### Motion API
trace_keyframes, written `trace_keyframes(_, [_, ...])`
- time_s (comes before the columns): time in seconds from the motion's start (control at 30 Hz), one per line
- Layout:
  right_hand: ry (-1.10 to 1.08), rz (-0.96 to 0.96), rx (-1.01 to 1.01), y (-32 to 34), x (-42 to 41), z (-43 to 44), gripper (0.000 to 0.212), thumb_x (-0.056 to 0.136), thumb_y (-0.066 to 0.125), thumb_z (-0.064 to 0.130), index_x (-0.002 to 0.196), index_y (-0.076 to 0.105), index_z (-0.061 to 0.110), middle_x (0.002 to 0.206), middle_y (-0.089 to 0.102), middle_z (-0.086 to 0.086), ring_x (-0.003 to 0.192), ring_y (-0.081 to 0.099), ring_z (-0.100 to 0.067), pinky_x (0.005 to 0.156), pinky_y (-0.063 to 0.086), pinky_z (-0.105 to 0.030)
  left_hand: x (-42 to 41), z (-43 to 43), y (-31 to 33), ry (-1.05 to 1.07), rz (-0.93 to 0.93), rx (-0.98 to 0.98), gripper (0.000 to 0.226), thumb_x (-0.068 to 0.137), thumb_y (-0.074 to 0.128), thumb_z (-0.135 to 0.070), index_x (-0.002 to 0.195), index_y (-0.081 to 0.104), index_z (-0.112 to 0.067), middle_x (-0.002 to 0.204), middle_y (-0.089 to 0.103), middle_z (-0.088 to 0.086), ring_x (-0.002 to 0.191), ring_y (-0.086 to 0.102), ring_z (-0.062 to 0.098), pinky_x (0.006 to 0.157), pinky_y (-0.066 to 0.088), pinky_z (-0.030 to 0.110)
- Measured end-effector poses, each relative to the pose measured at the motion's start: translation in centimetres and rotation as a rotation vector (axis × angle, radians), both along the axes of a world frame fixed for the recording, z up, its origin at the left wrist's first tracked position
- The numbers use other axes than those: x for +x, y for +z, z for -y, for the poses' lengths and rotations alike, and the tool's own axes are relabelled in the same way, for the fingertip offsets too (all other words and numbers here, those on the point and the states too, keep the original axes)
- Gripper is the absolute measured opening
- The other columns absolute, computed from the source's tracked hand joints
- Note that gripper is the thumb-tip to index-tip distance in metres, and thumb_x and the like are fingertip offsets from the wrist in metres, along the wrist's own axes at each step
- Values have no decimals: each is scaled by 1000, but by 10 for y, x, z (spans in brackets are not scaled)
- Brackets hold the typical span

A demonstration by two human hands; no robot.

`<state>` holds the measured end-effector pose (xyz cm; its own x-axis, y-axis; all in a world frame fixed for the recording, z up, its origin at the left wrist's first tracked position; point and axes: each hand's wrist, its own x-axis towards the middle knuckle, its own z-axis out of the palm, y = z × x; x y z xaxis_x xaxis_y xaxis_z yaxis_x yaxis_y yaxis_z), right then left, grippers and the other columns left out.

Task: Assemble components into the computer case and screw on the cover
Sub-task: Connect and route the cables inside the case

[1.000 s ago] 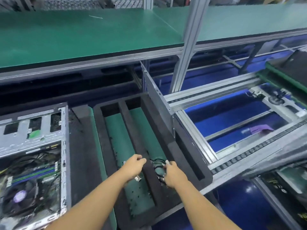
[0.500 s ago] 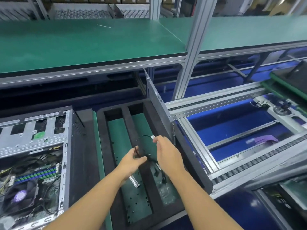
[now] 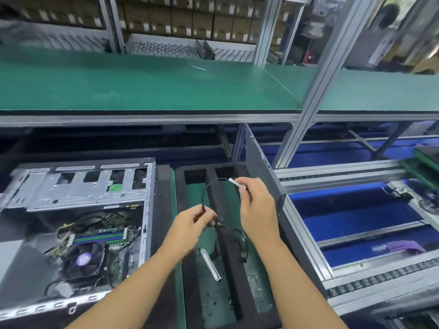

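An open computer case (image 3: 78, 210) lies on its side at the left, showing a motherboard, a CPU fan and loose wires. Right of it sits a black foam tray (image 3: 228, 236) with green-floored slots. Above the tray I hold a thin black cable (image 3: 207, 191) that arcs between my hands. My left hand (image 3: 192, 226) pinches the cable's lower part near a black connector. My right hand (image 3: 255, 205) pinches its silvery end plug up high. More black cable hangs down into the tray. A silver metal strip (image 3: 211, 264) lies in the left slot.
A grey metal side panel (image 3: 263, 167) stands upright against the tray's right edge. Right of it runs a conveyor frame (image 3: 344, 176) with blue floor below. A green shelf (image 3: 142, 86) spans the back, with an aluminium post (image 3: 316, 91) rising through it.
Both hands rose out of the tray slot with the black cable. The right hand lifted the plug end higher, drawing the cable into an arc. My view tilted upward.
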<state>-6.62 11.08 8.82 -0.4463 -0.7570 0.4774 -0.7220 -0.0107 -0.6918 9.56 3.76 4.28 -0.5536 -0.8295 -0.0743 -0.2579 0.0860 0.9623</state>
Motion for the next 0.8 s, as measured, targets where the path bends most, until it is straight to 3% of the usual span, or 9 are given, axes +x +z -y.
trace_keyframes(0.1, [-86, 165, 26, -7, 22, -1, 47, 100, 55, 7, 143, 45, 23, 139, 35, 9, 96, 56, -3, 74, 45, -10, 15, 5, 6, 50, -83, 10, 22, 97, 59, -27, 80, 71, -32, 83, 75, -7, 82, 70, 6, 71, 53, 19])
trace_keyframes(0.2, [-191, 291, 78, -30, 53, -10, 57, 95, 65, 20, 141, 31, 28, 136, 25, 15, 102, 56, -7, 71, 46, -16, 25, 8, 6, 127, -163, 113, 23, 98, 58, -18, 79, 71, -23, 82, 75, 0, 83, 72, 14, 70, 56, 22])
trace_keyframes(0.33, [-81, 681, 469, -46, 80, -14, 67, 89, 73, 48, 135, 28, 30, 118, 57, 6, 97, 63, -8, 73, 45, -20, 30, 9, 6, 153, -216, 229, 22, 96, 59, -17, 79, 73, -19, 84, 75, 4, 82, 74, 18, 73, 60, 30])
trace_keyframes(0.43, [19, 899, 540, -55, 88, -13, 48, 98, 65, 32, 135, 37, 22, 96, 72, 1, 75, 73, -9, 66, 54, -20, 31, 11, 3, 149, -178, 228, 21, 95, 61, -19, 80, 75, -20, 84, 76, 3, 81, 74, 16, 74, 60, 31])
trace_keyframes(0.5, [-31, 863, 500, -53, 88, -9, 32, 101, 52, 15, 132, 43, 20, 84, 72, 0, 67, 68, -12, 61, 56, -23, 33, 13, 1, 171, -150, 203, 20, 96, 59, -18, 82, 73, -20, 83, 76, 0, 81, 73, 12, 72, 58, 28])
trace_keyframes(0.63, [-205, 902, 411, -41, 69, -8, 38, 103, 38, 4, 139, 45, 11, 85, 66, -8, 73, 61, -19, 56, 52, -24, 33, 25, 1, 256, -162, 240, 24, 100, 51, -10, 90, 72, -14, 78, 73, 4, 75, 72, 17, 60, 54, 23])
trace_keyframes(0.7, [-284, 708, 531, -39, 54, -12, 46, 108, 36, 17, 153, 34, 10, 118, 69, -8, 103, 64, -19, 81, 53, -24, 30, 31, 8, 276, -284, 457, 22, 99, 48, -1, 91, 69, -2, 68, 68, 10, 58, 67, 21, 48, 51, 23])
trace_keyframes(0.77, [-356, 341, 793, -39, 42, -18, 59, 110, 35, 33, 162, 17, 11, 160, 37, -13, 143, 38, -30, 111, 37, -39, 26, 33, 16, 262, -373, 623, 20, 97, 47, 1, 90, 66, 4, 60, 65, 12, 49, 64, 23, 44, 48, 24])
trace_keyframes(0.8, [-379, 247, 830, -37, 42, -19, 61, 109, 36, 35, 163, 15, 13, 165, 27, -12, 148, 28, -32, 115, 31, -43, 24, 32, 18, 247, -347, 615, 20, 98, 47, 0, 91, 65, 3, 60, 66, 12, 49, 65, 22, 44, 49, 25])
